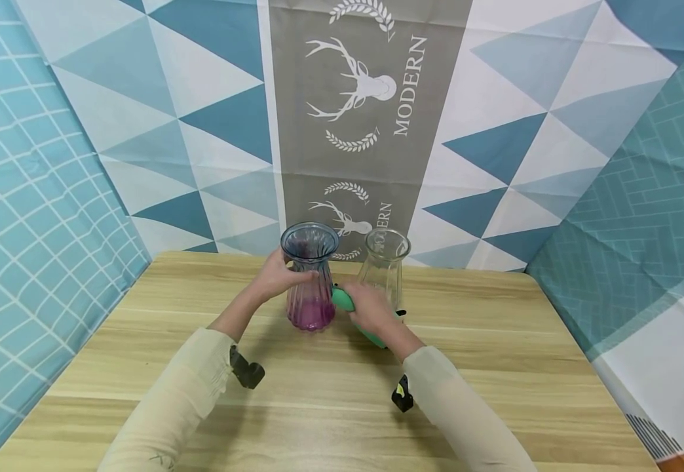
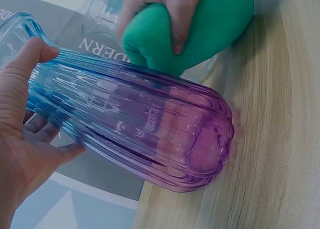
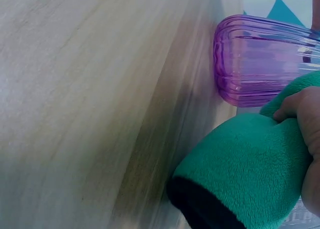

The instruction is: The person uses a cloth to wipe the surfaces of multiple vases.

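My left hand (image 1: 276,278) grips a ribbed glass vase (image 1: 308,292) near its neck, thumb on the near side and fingers round the far side. Blue at its flared top, the glass fades to purple-pink at the base (image 2: 205,144). It stands upright in the head view, its base close over the table. In my right hand (image 1: 370,307) is a bunched green cloth (image 3: 245,161) with a dark edge, pinched between thumb and fingers. One fold of the cloth meets the vase's side in the left wrist view. A clear glass vase (image 1: 386,262) stands behind my right hand, partly hidden by it.
The wood-grain table (image 1: 318,419) runs back to a patterned fabric backdrop (image 1: 365,85) just behind the vases. Blue grid fabric (image 1: 23,196) hangs on the left and teal fabric (image 1: 631,196) on the right. Each wrist carries a small black camera.
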Available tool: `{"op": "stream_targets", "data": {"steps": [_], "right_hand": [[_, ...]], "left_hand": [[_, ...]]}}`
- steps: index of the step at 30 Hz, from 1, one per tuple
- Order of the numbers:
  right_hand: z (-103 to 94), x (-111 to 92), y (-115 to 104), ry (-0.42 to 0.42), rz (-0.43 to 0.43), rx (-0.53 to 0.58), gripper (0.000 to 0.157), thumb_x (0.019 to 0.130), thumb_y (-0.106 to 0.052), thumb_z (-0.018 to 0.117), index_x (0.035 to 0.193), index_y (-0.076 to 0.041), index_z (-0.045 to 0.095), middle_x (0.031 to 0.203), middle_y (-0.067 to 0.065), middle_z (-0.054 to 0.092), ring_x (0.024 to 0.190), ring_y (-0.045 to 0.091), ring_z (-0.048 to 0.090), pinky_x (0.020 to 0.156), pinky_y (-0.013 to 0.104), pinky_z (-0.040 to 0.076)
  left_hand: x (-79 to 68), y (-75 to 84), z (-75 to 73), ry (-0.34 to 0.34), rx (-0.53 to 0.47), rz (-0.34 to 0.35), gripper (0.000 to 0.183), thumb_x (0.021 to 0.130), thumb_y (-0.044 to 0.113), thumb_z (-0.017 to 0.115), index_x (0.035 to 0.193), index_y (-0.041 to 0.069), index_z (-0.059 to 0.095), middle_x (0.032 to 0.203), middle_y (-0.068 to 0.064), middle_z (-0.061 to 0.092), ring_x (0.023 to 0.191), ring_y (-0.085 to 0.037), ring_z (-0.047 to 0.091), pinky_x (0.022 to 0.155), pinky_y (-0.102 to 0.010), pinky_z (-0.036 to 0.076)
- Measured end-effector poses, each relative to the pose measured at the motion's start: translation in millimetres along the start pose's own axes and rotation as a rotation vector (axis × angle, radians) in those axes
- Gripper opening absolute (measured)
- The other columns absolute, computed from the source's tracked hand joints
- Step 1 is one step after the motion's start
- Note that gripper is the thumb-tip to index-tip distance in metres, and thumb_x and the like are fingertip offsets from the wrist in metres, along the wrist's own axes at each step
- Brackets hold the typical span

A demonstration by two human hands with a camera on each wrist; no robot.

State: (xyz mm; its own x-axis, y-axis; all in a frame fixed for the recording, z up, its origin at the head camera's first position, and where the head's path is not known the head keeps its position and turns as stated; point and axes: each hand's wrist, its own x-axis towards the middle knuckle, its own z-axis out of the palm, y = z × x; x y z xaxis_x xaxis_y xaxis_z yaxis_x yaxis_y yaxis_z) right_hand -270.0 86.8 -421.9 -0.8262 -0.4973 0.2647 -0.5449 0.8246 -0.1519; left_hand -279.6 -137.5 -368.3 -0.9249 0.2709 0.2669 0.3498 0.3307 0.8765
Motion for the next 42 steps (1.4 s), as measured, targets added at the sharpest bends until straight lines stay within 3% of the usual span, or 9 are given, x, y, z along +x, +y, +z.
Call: {"op": "stream_targets", "data": {"steps": [6,10,14,19,25,32,36,42], "right_hand": [[9.2,-3,2,-0.091,-0.024,-0.035,0.051,0.073,-0.007,0.070,0.121,-0.017,0.057,0.113,0.002,0.065,0.098,0.024,0.061,0.084,0.041,0.051],[13.7,-7,3,-0.150,-0.005,0.001,0.049,0.076,-0.007,0.068,0.122,-0.017,0.056,0.117,0.003,0.064,0.101,0.025,0.060,0.083,0.043,0.052],[13.3,-8,6,-0.147,0.010,0.071,0.051,0.074,-0.003,0.067,0.122,-0.016,0.056,0.114,0.002,0.064,0.101,0.023,0.060,0.085,0.042,0.052],[2.0,-7,10,-0.051,0.030,0.137,0.051,0.073,-0.002,0.066,0.122,-0.015,0.057,0.109,0.003,0.066,0.098,0.022,0.060,0.086,0.039,0.051],[-19.9,0,8,0.134,0.037,0.283,0.046,0.078,-0.003,0.063,0.124,-0.012,0.058,0.106,0.007,0.066,0.093,0.022,0.061,0.080,0.039,0.052],[-33.1,10,1,0.337,0.039,0.299,0.046,0.077,-0.007,0.068,0.121,-0.014,0.059,0.112,0.006,0.065,0.098,0.022,0.061,0.082,0.039,0.052],[-38.8,13,-4,0.375,0.002,0.305,0.049,0.076,-0.007,0.069,0.123,-0.015,0.058,0.112,0.005,0.065,0.094,0.021,0.060,0.077,0.038,0.051],[-40.8,15,-9,0.339,-0.047,0.238,0.049,0.079,-0.008,0.069,0.125,-0.016,0.057,0.112,0.005,0.066,0.093,0.023,0.061,0.074,0.039,0.052]], "left_hand": [[0.9,-0.7,-1.2,-0.003,-0.002,-0.019,0.075,0.076,0.014,0.075,0.139,0.007,0.036,0.133,-0.020,0.049,0.127,-0.036,0.044,0.107,-0.053,0.036],[1.1,-0.6,-1.2,-0.011,0.004,-0.022,0.075,0.076,0.013,0.075,0.139,0.007,0.036,0.133,-0.019,0.049,0.128,-0.036,0.043,0.107,-0.053,0.035],[1.1,-0.2,-1.0,-0.017,0.004,-0.021,0.074,0.075,0.013,0.075,0.138,0.007,0.037,0.133,-0.019,0.050,0.129,-0.036,0.042,0.108,-0.053,0.034],[1.6,0.0,-1.1,-0.028,0.015,-0.016,0.074,0.075,0.014,0.075,0.138,0.008,0.038,0.132,-0.019,0.050,0.129,-0.035,0.042,0.109,-0.053,0.033],[1.6,0.3,-2.1,-0.039,0.003,-0.007,0.074,0.076,0.015,0.075,0.139,0.010,0.037,0.134,-0.018,0.049,0.130,-0.034,0.041,0.109,-0.054,0.033],[0.4,-1.1,-2.5,-0.078,-0.015,0.013,0.069,0.079,0.009,0.070,0.139,0.006,0.037,0.135,-0.020,0.048,0.133,-0.035,0.038,0.111,-0.054,0.029],[-3.9,10.2,-3.1,-0.092,-0.031,0.004,0.070,0.080,0.005,0.067,0.141,0.002,0.033,0.138,-0.024,0.043,0.135,-0.038,0.033,0.112,-0.055,0.026],[-11.4,30.1,-4.9,-0.102,-0.032,0.003,0.069,0.080,-0.001,0.063,0.140,-0.005,0.030,0.138,-0.028,0.040,0.134,-0.042,0.032,0.112,-0.056,0.026]]}}
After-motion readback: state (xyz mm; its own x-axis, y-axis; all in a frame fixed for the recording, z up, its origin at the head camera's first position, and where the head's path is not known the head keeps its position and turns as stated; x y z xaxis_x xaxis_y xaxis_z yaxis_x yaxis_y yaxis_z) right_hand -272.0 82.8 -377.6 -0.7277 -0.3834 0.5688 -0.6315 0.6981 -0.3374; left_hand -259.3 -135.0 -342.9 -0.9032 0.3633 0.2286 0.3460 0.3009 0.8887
